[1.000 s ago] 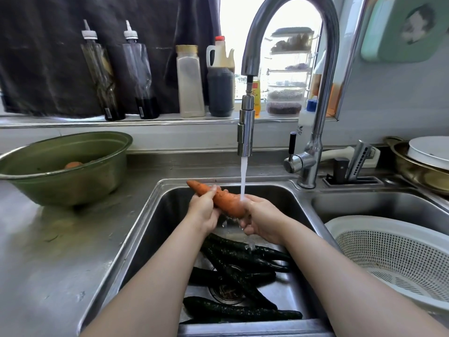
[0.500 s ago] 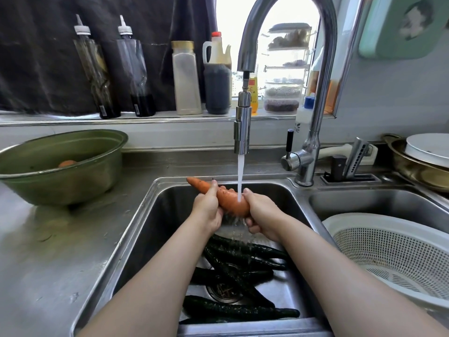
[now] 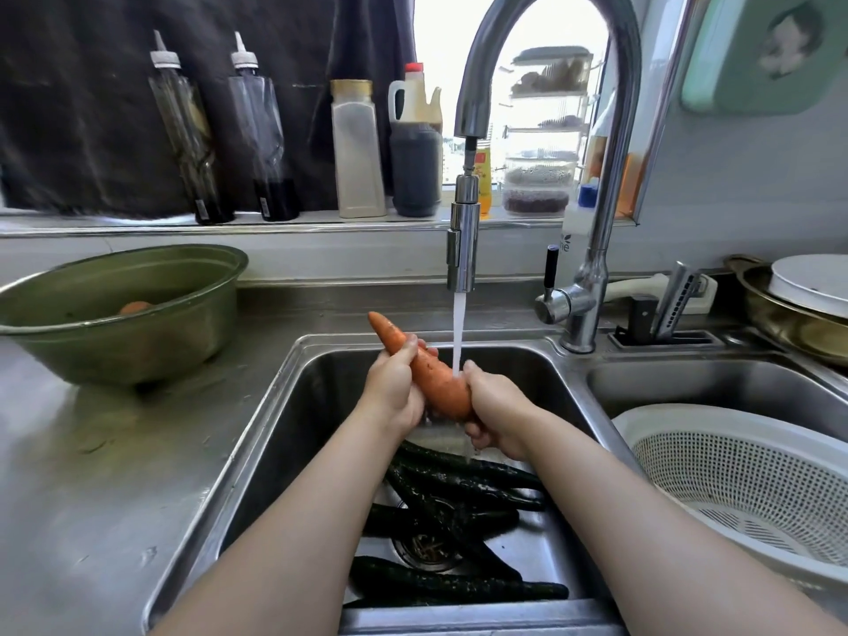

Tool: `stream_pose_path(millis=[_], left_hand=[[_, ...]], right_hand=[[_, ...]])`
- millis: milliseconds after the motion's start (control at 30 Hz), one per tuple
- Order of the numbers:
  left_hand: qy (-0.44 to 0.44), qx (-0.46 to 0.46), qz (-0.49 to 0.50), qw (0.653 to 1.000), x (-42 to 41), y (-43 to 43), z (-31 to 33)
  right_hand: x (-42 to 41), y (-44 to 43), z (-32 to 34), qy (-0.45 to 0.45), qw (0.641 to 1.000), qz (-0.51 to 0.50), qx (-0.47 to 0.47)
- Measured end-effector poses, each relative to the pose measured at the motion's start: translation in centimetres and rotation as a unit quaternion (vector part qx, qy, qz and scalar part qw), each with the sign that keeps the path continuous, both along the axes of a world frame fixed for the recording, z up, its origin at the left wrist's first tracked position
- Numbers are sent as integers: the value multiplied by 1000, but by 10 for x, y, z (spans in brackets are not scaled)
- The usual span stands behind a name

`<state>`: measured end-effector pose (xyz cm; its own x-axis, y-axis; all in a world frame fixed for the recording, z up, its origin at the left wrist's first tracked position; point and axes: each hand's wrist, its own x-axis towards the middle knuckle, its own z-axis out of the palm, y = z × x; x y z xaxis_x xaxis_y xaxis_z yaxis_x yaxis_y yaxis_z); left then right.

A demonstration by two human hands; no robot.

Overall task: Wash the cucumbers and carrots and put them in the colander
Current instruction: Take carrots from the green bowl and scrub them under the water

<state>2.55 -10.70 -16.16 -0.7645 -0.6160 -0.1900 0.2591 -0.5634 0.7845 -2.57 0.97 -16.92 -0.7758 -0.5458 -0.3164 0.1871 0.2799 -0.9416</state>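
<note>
Cucumbers [image 3: 463,585] lie in the sink [image 3: 284,406]; left hand [image 3: 394,390] and right hand [image 3: 498,408] grip a carrot [image 3: 436,376]; green bowl [image 3: 137,346] holds something orange [image 3: 134,308].

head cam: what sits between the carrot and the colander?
In the head view, two things: the right hand gripping the thick end of the carrot, then the steel divider just before the colander.

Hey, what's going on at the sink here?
A person is rinsing a carrot under the running tap, over the sink. The left hand grips its thinner half and the right hand its thick end. Several cucumbers lie in the sink below. The colander sits in the basin to the right; no vegetable shows in it. An orange vegetable lies in the green bowl on the counter.
</note>
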Motion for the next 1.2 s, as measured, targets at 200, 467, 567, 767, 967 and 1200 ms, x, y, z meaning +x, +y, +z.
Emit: stream_pose_path(millis=[200,467,567,767,967,1200], left_hand=[[-78,-88,-51,992,7,14,3],[-93,-343,-131,926,3,23,-9],[-77,-404,-121,903,6,21,-9],[-42,-282,-41,958,3,24,2],[-51,-181,-31,982,7,16,5],[-23,-63,-59,996,6,4,6]], right_hand=[[-7,4,-6,38,998,27,41],[-13,11,-5,-27,996,64,-53],[-13,15,-1,-48,991,102,-69],[-8,19,-3,-55,967,244,-41],[-3,19,-11,5,949,307,72],[-13,21,-14,78,959,250,105]])
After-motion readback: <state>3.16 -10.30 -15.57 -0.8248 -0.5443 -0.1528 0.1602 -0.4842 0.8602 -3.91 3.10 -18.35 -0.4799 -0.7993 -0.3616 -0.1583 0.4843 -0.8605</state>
